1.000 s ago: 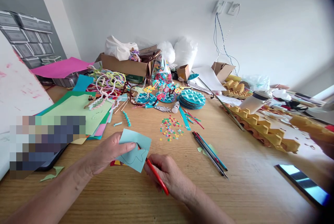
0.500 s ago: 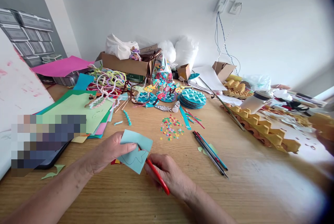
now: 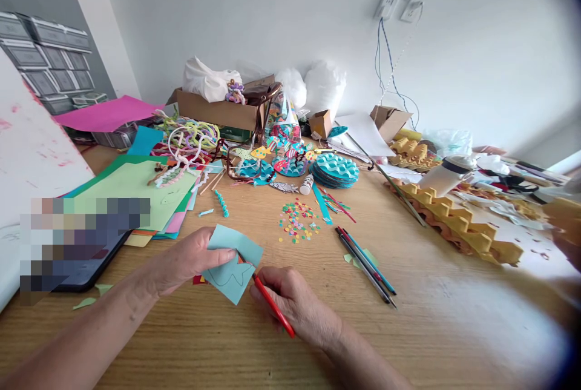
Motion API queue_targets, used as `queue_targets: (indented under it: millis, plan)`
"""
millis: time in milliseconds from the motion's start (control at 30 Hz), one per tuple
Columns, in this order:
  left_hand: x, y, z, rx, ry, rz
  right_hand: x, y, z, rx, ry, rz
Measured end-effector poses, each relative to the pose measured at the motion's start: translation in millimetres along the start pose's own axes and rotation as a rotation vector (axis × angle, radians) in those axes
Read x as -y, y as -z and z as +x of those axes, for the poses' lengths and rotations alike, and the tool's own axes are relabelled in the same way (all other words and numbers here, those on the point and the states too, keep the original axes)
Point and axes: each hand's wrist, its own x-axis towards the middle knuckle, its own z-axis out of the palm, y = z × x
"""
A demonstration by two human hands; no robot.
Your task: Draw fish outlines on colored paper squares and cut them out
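Observation:
My left hand (image 3: pixel 200 260) pinches a light blue sheet of paper (image 3: pixel 229 290) by its upper left part, thumb on top. A fish outline is drawn on the paper in dark line. Red-handled scissors (image 3: pixel 273 306) sit in my right hand (image 3: pixel 290 302), with their blades at the paper's right edge and partly hidden by it. A slit shows orange near my left thumb. Under the paper, scraps of red and yellow peek out on the table.
Pencils (image 3: pixel 365 266) lie to the right on green scraps. Beyond my hands are confetti dots (image 3: pixel 298 222), a stack of blue wavy discs (image 3: pixel 334 171) and coloured paper sheets (image 3: pixel 136 187). A phone (image 3: pixel 97 263) rests at left; a yellow egg carton (image 3: pixel 454 220) lies at right.
The blue paper has shifted slightly left in my left hand, away from the right hand. The scissors stay almost in the same place at its edge.

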Motion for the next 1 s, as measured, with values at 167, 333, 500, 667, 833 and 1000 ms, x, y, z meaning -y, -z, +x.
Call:
queue_targets:
  millis: [167, 333, 500, 667, 833, 1000]
  plan:
    - [6.1, 4.9, 2.2, -0.008, -0.038, -0.046, 0.1, 0.8, -0.8, -0.014, 0.012, -0.002]
    - [9.8, 2.8, 3.9, -0.043, -0.027, -0.195, -2.4, -0.2, 0.1, -0.049, -0.037, 0.099]
    - [20.0, -11.9, 6.7, -0.163, -0.074, -0.488, -5.3, -3.4, 3.0, -0.153, -0.111, 0.268]
    - [33.2, -26.9, 12.0, -0.143, -0.084, -0.577, -4.0, -5.9, 4.2, -0.201, -0.102, 0.382]
    - [35.5, -34.2, 12.2, -0.223, -0.102, -0.577, -7.0, -10.2, 4.4, -0.178, -0.087, 0.368]
    - [33.4, -33.4, 11.9, -0.383, -0.060, -0.521, -9.8, -13.8, 4.1, -0.166, -0.086, 0.306]
